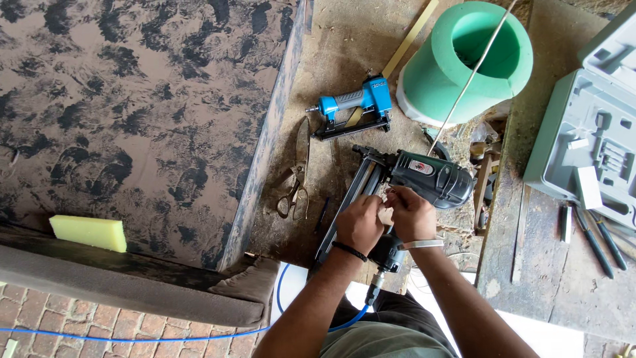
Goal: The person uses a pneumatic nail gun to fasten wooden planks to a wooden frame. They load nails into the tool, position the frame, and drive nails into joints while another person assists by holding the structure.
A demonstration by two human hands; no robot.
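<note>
A large dark green pneumatic nail gun lies on the workbench with a blue air hose attached at its handle. My left hand rests on its long black magazine, fingers curled at the magazine's edge. My right hand sits right beside it, fingertips pinched at the same spot near the gun's body. What the fingertips pinch is too small to tell. A black band circles my left wrist and a silver bangle my right.
A smaller blue staple gun and metal shears lie further back on the bench. A green foam cylinder stands behind. A grey tool case lies open at right. A brown patterned upholstered panel with a yellow foam block fills the left.
</note>
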